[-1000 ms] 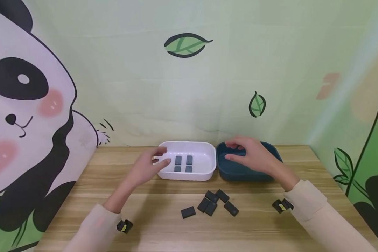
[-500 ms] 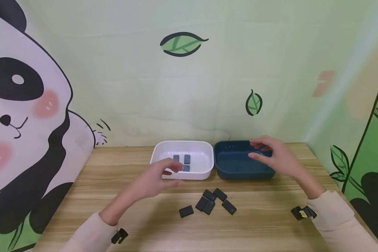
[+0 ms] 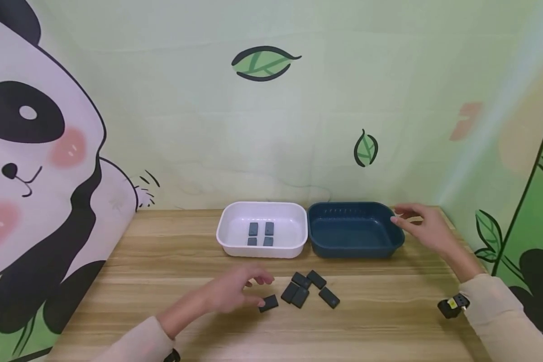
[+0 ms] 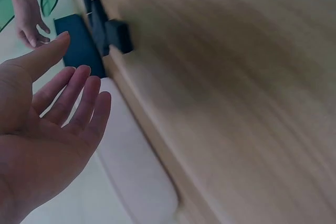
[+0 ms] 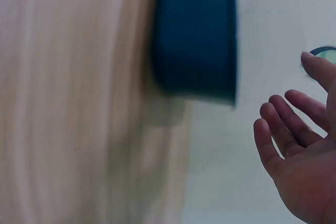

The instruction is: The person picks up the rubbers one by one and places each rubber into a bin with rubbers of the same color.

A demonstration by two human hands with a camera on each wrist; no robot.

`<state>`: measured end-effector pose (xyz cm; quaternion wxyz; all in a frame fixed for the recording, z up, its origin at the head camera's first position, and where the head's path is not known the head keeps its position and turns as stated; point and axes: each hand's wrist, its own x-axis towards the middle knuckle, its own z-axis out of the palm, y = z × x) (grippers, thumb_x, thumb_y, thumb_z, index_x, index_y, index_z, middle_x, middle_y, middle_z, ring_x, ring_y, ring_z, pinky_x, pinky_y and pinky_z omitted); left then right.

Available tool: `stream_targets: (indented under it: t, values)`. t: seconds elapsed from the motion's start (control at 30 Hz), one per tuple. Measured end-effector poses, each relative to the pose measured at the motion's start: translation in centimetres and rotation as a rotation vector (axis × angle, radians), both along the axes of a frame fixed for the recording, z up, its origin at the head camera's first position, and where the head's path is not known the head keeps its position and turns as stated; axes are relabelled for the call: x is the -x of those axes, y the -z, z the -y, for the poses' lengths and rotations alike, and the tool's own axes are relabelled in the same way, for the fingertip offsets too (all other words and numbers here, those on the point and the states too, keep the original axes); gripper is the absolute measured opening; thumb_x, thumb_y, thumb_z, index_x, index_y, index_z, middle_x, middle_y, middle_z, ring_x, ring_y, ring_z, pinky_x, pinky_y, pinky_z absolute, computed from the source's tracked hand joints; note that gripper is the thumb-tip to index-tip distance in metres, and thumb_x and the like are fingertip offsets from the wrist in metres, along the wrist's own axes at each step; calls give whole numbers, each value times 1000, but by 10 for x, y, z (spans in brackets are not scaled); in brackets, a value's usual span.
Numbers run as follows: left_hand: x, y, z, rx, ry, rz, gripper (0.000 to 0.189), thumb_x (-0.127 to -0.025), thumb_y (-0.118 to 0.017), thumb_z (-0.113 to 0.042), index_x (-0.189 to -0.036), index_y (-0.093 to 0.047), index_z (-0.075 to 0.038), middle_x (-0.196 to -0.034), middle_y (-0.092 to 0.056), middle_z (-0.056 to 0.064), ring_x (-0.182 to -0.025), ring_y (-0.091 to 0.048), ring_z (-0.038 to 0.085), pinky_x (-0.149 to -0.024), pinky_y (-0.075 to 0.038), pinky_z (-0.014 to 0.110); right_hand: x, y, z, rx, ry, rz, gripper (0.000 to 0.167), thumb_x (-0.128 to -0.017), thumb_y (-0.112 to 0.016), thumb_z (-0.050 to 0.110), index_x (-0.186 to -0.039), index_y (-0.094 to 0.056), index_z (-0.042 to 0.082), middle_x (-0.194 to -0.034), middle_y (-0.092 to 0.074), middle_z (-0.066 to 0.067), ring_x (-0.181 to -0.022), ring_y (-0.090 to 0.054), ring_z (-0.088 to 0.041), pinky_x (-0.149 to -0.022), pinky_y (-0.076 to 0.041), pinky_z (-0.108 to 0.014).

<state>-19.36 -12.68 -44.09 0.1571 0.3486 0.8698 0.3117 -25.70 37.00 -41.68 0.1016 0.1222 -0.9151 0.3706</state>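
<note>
My left hand [image 3: 233, 289] hovers low over the table beside a loose black rectangular tile [image 3: 269, 303], its thumb overlapping the tile's left end in the head view. Its fingers are relaxed and apart, with nothing held, as the left wrist view confirms. Just right of that tile lies a small cluster of similar black tiles [image 3: 300, 296]. My right hand [image 3: 430, 231] is at the right end of the dark blue tray [image 3: 353, 250], fingertips near its rim and nothing in the grasp. Several grey-blue tiles [image 3: 269, 229] lie in two rows inside the white tray [image 3: 262, 251].
Both trays stand side by side at the back of the wooden table [image 3: 172, 251], close to a printed fabric backdrop [image 3: 199, 125]. The blue tray holds nothing visible. Another black tile [image 3: 329, 297] lies at the cluster's right.
My left hand has come from the white tray's left side down to the lone black tile. My right hand has moved right, from above the blue tray to its right end.
</note>
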Motion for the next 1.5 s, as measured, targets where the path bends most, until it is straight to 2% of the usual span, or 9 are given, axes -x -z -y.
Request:
stream_targets:
  t: [0.17,0.23,0.43,0.6,0.7,1.07,1.27,1.4,1.5]
  values:
    - [-3,8,-3,35,39,-20,48,-92,-84,-18,-136,-67,-8,-133,-68,0,-120,-63,19,-104,-54,39,11,18,-15,-6,62,19,50,-108,-65,32,-137,-63,-8,-129,-67,-30,-117,-63,-44,-93,-52,-41]
    - [-4,10,-4,38,50,-23,48,-93,-84,-19,-136,-67,-8,-134,-67,0,-120,-63,19,-104,-54,38,14,25,-18,2,82,44,53,-108,-63,34,-138,-62,-9,-131,-66,-31,-119,-61,-45,-93,-52,-46]
    - [-4,17,-8,67,47,-21,44,-94,-82,-18,-135,-68,-11,-132,-67,-1,-116,-63,15,-103,-54,35,17,45,-24,94,81,158,63,-112,-53,41,-146,-53,-11,-135,-61,-33,-113,-62,-30,-80,-58,-21]
    - [-3,23,-10,82,46,-25,41,-93,-83,-16,-133,-71,-14,-127,-69,-3,-110,-64,10,-100,-55,32,18,58,-25,243,42,238,61,-115,-45,34,-150,-44,-16,-145,-50,-38,-103,-56,5,-83,-59,-21]
    - [-3,26,-11,82,49,-34,40,-92,-83,-14,-131,-71,-14,-124,-70,-3,-107,-65,9,-98,-55,31,20,62,-24,315,23,281,57,-116,-42,28,-152,-41,-17,-150,-44,-40,-100,-54,13,-84,-59,-20]
    - [-3,37,-12,51,39,-77,39,-91,-83,-9,-128,-72,-16,-115,-70,-5,-98,-63,6,-91,-55,30,22,65,-22,416,-6,394,58,-116,-40,26,-156,-33,-16,-155,-36,-37,-105,-53,1,-85,-59,-24]
    - [-4,41,-12,25,-52,-88,33,-91,-84,-16,-123,-75,-15,-120,-65,-3,-94,-59,11,-85,-53,28,24,70,-23,439,-15,449,65,-116,-38,32,-158,-27,-16,-158,-33,-38,-109,-55,4,-88,-58,-24]
    - [-5,40,-11,34,-95,-73,35,-91,-85,-23,-124,-75,-14,-123,-61,-3,-94,-58,11,-84,-53,27,23,71,-23,440,-6,473,70,-116,-37,36,-159,-22,-17,-161,-29,-38,-128,-53,-16,-90,-56,-20]
    - [-3,38,-10,46,-51,-55,41,-90,-86,-19,-128,-72,-12,-127,-60,-1,-97,-60,12,-86,-54,27,22,72,-23,435,-7,483,72,-116,-36,38,-160,-19,-17,-163,-27,-38,-141,-43,-34,-92,-55,-19]
